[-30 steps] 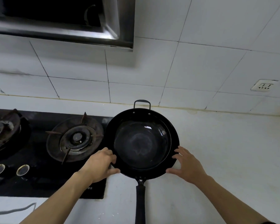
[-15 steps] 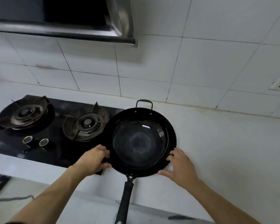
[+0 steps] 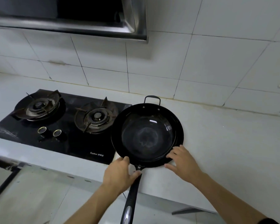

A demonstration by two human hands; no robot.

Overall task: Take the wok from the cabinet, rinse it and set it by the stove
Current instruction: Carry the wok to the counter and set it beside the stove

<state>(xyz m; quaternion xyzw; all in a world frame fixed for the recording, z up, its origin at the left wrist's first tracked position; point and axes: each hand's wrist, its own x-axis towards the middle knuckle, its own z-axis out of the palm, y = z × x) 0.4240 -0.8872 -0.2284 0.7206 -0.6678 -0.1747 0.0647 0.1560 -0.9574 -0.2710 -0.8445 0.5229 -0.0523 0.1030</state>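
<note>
Both hands sit low centre of the frame on the near edge of the round black steel wok [image 3: 147, 134]. Left hand [image 3: 120, 172] has slid off the wok's left rim to where the long black handle [image 3: 131, 198] joins the bowl; thumb lies against the handle root, fingers look loosely bent on the rim, not wrapped. Right hand [image 3: 183, 165] has shifted a little along the lower-right rim: fingers spread and straight, fingertips touching, no clamp. So neither hand is really grasping, more steadying or nudging.

Wok sits on the white countertop [image 3: 225, 143], centre frame, its left rim overlapping the right edge of the black glass two-burner gas stove [image 3: 68, 126]. Long handle overhangs the counter's front edge toward the bottom of the frame; small loop handle [image 3: 152, 99] points at the white tiled wall [image 3: 168, 65].

My read: placement step is basically done, this is final positioning before letting go.

Contents: wok bowl holds nothing solid. There's a pale ring mark on the bottom and one bright glint; can't tell if that's water film or wear. Both burners are bare, no pot on them. Steel range hood [image 3: 71, 18] is upper left.
</note>
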